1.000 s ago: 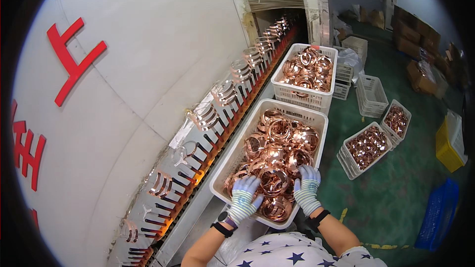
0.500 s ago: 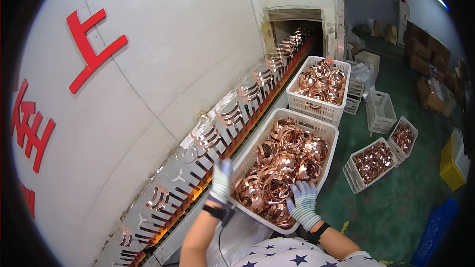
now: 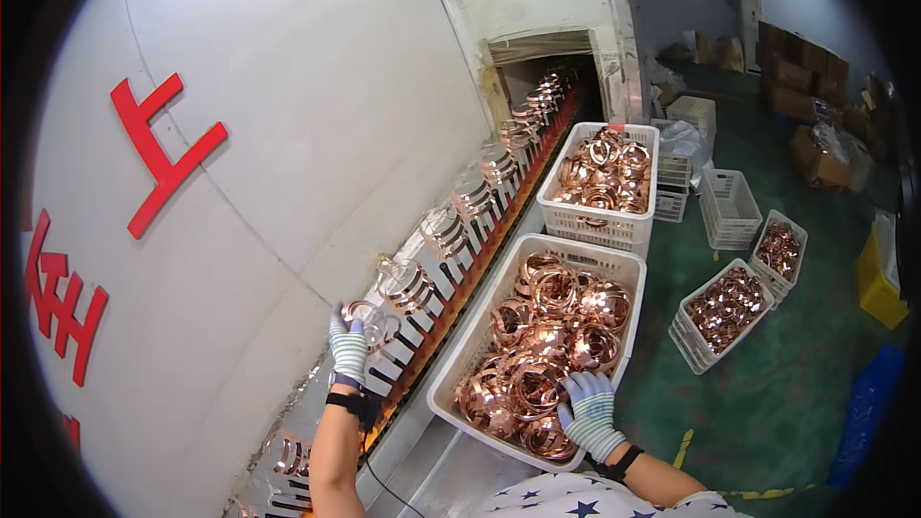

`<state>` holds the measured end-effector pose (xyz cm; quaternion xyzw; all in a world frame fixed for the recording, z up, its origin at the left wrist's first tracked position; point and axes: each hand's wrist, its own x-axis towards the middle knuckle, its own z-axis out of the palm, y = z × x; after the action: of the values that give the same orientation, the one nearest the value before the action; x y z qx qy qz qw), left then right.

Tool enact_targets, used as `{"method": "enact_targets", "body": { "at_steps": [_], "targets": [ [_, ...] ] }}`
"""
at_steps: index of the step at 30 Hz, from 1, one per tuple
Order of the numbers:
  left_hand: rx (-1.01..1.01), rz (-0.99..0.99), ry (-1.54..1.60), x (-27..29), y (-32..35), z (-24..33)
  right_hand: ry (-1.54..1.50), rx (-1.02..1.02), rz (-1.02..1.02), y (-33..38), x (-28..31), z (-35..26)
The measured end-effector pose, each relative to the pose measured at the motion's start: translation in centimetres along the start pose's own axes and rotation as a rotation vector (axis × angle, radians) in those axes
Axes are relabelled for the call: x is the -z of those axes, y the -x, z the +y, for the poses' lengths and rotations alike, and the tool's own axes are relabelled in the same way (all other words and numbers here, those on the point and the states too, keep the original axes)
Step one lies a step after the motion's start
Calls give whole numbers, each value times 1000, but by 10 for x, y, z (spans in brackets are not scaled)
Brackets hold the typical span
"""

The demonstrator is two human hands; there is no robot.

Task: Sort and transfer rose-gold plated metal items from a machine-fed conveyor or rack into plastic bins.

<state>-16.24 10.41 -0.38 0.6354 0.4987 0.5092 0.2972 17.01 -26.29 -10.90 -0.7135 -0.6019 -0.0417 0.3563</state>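
My left hand (image 3: pixel 347 347), in a white and grey striped glove, is raised at the conveyor rack. Its fingers close on a shiny copper-coloured ring (image 3: pixel 363 313) by one of the rack's stands. My right hand (image 3: pixel 591 414), gloved alike, lies over the near right side of a white plastic crate (image 3: pixel 631 273). Its fingers are spread and touch the loose copper-coloured rings (image 3: pixel 539 391) heaped inside; the fingertips are partly hidden among them. Banded stacks of rings (image 3: pixel 407 286) stand along the rack beyond my left hand.
The conveyor (image 3: pixel 434 312) runs into a tunnel opening (image 3: pixel 587 72) at the far end. A second full crate (image 3: pixel 600 223) stands behind the first. On the green floor to the right are smaller filled crates (image 3: pixel 703 357), stacked empty crates (image 3: pixel 732 208) and a yellow bin (image 3: pixel 881 299).
My left hand has moved left from the crate's edge to the rack and now has a ring in its fingers. The right hand stays on the heap. The view has shifted slightly.
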Motion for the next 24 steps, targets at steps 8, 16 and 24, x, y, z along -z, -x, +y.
{"method": "enact_targets", "body": {
  "at_steps": [8, 16, 24],
  "targets": [
    [-54, -274, 299, -91, -21, 133, 3, 34, 37, -8, 16, -6],
    [525, -90, 219, -133, -135, 5, -29, -45, -56, 4, -6, 7],
    [860, -210, 353, -37, -131, -74, -179, -56, 172, -5, 4, 4]
  ]
}}
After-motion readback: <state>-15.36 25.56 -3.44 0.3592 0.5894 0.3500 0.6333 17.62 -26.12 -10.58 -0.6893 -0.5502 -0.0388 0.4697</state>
